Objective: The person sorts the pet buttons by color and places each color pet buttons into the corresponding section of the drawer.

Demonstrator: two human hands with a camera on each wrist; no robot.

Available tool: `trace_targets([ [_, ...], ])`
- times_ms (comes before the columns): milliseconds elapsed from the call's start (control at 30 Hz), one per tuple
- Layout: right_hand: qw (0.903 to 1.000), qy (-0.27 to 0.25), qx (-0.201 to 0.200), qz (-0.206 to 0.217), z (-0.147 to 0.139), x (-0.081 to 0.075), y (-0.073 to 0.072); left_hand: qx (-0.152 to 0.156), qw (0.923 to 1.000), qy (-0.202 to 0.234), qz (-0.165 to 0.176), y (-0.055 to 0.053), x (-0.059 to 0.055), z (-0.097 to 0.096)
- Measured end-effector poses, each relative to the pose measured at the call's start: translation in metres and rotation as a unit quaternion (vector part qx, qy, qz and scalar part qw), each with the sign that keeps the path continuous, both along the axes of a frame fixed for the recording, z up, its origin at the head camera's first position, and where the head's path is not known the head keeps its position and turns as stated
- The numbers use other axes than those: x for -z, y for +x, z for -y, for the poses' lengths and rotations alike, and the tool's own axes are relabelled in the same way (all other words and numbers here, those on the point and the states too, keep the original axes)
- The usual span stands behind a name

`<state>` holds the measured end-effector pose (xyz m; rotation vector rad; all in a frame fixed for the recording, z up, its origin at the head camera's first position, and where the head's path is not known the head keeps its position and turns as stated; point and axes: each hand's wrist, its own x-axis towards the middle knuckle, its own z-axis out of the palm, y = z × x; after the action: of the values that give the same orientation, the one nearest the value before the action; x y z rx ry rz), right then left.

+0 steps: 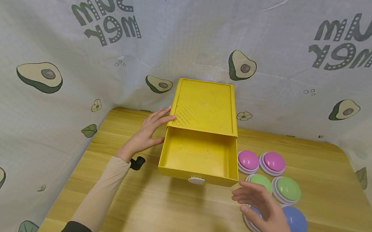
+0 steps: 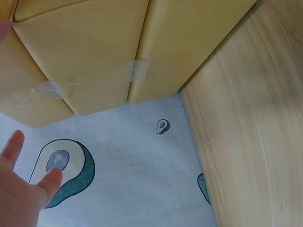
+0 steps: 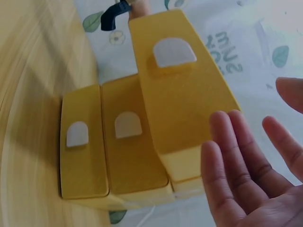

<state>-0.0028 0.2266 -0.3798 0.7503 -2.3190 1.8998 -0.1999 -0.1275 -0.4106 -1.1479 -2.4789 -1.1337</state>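
A yellow drawer cabinet (image 1: 206,107) stands on the table with its top drawer (image 1: 178,174) pulled out; nothing lies inside. The drawer front bears a white tab handle (image 1: 196,180). On the cabinet's left side rests my left hand (image 1: 145,132), fingers spread and fingertips near the top edge. My right hand (image 1: 265,207) hovers by the drawer's front right corner, fingers loosely extended and holding nothing. In the right wrist view, two lower drawers (image 3: 135,161) are closed beneath the pulled-out one. The left wrist view shows the cabinet's taped side (image 2: 94,61).
Right of the cabinet, dome-shaped buttons on white bases stand in pairs: pink (image 1: 274,161), green (image 1: 288,189) and blue (image 1: 295,220). My right hand partly covers one blue button. A white avocado-print sheet (image 1: 196,28) hangs behind the wooden table (image 1: 159,221).
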Motion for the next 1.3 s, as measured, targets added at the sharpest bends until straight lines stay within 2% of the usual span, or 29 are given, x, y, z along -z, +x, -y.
trace_targets([
  [100,0.9994,-0.018,0.03,0.005,-0.008,0.002,0.004,-0.001,1.0,0.0,0.001,0.001,-0.001,0.001],
  [333,0.9947,-0.091,0.044,-0.017,-0.021,0.014,0.01,0.008,1.0,0.001,-0.004,0.001,-0.001,0.001],
  [567,0.9915,-0.065,0.109,0.029,-0.029,0.026,0.02,0.01,0.9999,0.004,-0.009,0.0,0.001,0.001],
  [767,0.9855,-0.095,0.136,0.038,-0.038,0.045,0.027,0.014,0.9998,0.004,-0.013,-0.001,0.001,0.001],
  [933,0.9795,-0.09,0.169,0.061,-0.046,0.06,0.032,0.017,0.9997,0.008,-0.015,-0.001,0.0,0.0],
  [1300,0.9698,-0.082,0.22,0.064,-0.055,0.096,0.039,0.014,0.9999,0.008,0.001,0.001,0.0,0.0],
])
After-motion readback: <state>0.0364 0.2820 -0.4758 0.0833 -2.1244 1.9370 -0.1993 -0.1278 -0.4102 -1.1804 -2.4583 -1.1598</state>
